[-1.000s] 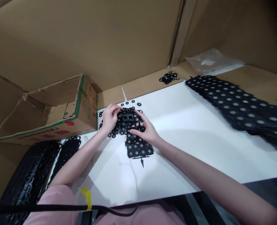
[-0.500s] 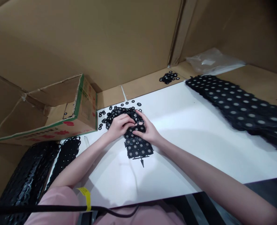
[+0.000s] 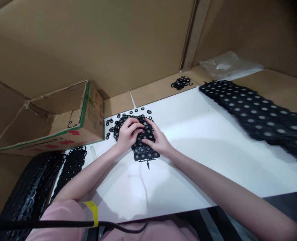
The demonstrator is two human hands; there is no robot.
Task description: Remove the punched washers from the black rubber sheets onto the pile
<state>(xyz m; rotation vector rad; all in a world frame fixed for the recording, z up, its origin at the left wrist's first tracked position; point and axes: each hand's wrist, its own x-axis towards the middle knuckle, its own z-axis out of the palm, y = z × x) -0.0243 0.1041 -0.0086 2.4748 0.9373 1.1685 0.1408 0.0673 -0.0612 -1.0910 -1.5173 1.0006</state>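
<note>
A cardboard box is set well left of the fingers. Loose black rings are scattered just beyond and left of the left hand, whose fingers are curled over the perforated black sheet; whether anything is pinched there cannot be told. The sheet is laid between and beneath both sets of fingers, presumably so that it can be worked from one side while steadied from the other. By the right hand, thumb and forefinger are held spread along its right side. A long dotted strip is kept well right of the fingers, probably for clear working room. Compared with half a second ago, the sheet's near end is shifted closer to the fingers.
</note>
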